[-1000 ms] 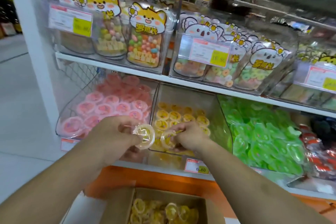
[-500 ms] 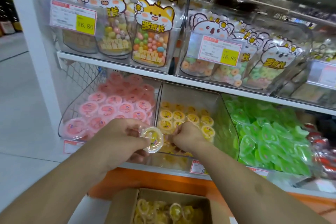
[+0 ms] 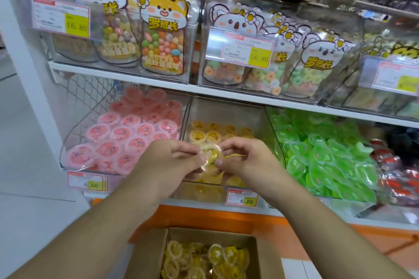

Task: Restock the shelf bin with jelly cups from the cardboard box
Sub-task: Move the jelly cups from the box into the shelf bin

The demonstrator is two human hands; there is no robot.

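Both hands are up at the front of the middle shelf bin (image 3: 229,108), a clear bin on the lower shelf with yellow jelly cups (image 3: 205,136) lying in rows toward its back. The left hand (image 3: 167,163) and the right hand (image 3: 247,161) meet over one yellow jelly cup (image 3: 210,157), held tilted just above the bin's front edge. The left grip is clamped on the cup's left rim, thumb and fingertips curled in against it. The right grip pinches the cup's right edge, fingers bent tight (a thin yellow sliver juts out beside the right fingers; what it is cannot be made out).

Down at the bottom edge sits the open cardboard box (image 3: 147,253), below the two forearms and well apart from the hands, with a loose heap of yellow jelly cups inside.

Left of the yellow bin, a bin of pink jelly cups (image 3: 127,133) is packed nearly full. To the right, a bin holds a pile of green jelly packs (image 3: 322,154). A price tag (image 3: 242,197) reading 6.60 sits on the front of the middle bin. On the shelf above stand clear bins of candy bags (image 3: 162,36) with cartoon animal headers, tagged 16.80.
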